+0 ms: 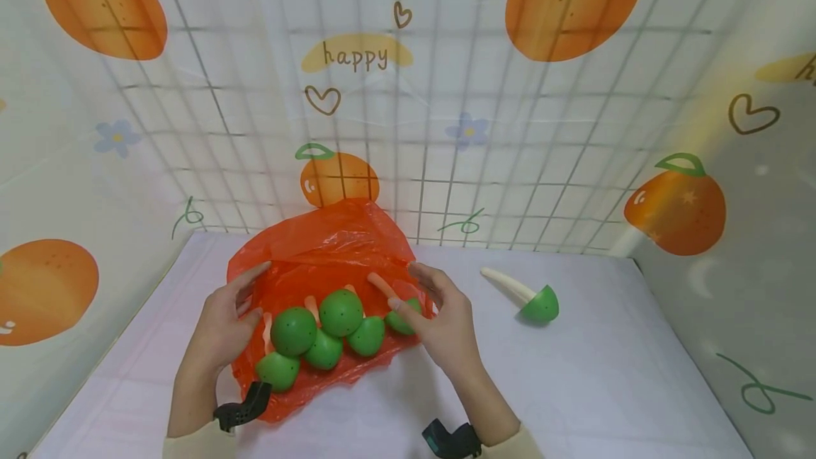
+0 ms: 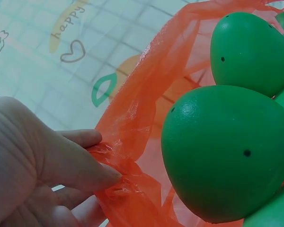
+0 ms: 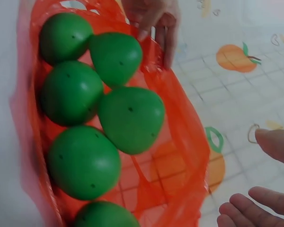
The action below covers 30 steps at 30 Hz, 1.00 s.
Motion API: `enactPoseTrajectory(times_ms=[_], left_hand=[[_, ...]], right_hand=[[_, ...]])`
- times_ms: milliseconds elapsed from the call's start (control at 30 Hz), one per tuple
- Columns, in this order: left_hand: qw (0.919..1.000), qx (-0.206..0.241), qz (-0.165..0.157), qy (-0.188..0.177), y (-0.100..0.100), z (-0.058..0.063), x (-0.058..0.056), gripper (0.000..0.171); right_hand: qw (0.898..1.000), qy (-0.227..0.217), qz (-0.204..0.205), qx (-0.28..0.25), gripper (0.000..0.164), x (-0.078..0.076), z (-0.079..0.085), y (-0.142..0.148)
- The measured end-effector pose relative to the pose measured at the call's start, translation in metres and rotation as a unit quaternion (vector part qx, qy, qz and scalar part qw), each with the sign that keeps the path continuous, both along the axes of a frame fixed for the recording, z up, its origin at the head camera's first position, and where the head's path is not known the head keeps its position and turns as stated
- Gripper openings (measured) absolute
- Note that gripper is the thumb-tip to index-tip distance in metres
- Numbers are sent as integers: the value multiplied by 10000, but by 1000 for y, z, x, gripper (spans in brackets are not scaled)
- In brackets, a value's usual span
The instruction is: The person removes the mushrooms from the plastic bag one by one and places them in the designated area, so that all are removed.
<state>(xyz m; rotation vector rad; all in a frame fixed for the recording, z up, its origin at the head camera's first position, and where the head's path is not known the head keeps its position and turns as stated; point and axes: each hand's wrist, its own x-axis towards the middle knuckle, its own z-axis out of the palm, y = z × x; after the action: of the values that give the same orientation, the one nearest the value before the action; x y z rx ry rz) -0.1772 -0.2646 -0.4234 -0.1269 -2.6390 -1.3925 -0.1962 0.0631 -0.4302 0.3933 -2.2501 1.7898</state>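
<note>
A red plastic bag (image 1: 338, 239) lies wide-mouthed on the table. Inside it are several mushroom-shaped toys (image 1: 294, 331) with dotted green caps and pale stems tinted by the bag. At the bag's left side, my left hand (image 1: 219, 324) pinches its edge; the left wrist view shows the thumb pressing red film (image 2: 132, 189) against the fingers. My right hand (image 1: 449, 314) is by the bag's right edge. In the right wrist view its fingers (image 3: 248, 210) are spread and relaxed, apart from the bag, holding nothing.
One more mushroom-shaped toy (image 1: 540, 304), green cap and white stem, lies on its side to the right of the bag. A pale cloth covers the table (image 1: 574, 388). Behind it stands a wire grid (image 1: 440, 161) under a printed translucent sheet.
</note>
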Motion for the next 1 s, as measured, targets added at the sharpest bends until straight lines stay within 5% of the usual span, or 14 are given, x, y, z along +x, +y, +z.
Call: enactPoseTrajectory(times_ms=[500, 1000], left_hand=[[9999, -92, 5, 46, -1, -1, -1, 68], [10000, -45, 51, -16, -1, -2, -2, 68]], right_hand=[[9966, 473, 643, 216, 62, 1, -26, -32], [9954, 199, 661, 658, 62, -2, -49, -52]])
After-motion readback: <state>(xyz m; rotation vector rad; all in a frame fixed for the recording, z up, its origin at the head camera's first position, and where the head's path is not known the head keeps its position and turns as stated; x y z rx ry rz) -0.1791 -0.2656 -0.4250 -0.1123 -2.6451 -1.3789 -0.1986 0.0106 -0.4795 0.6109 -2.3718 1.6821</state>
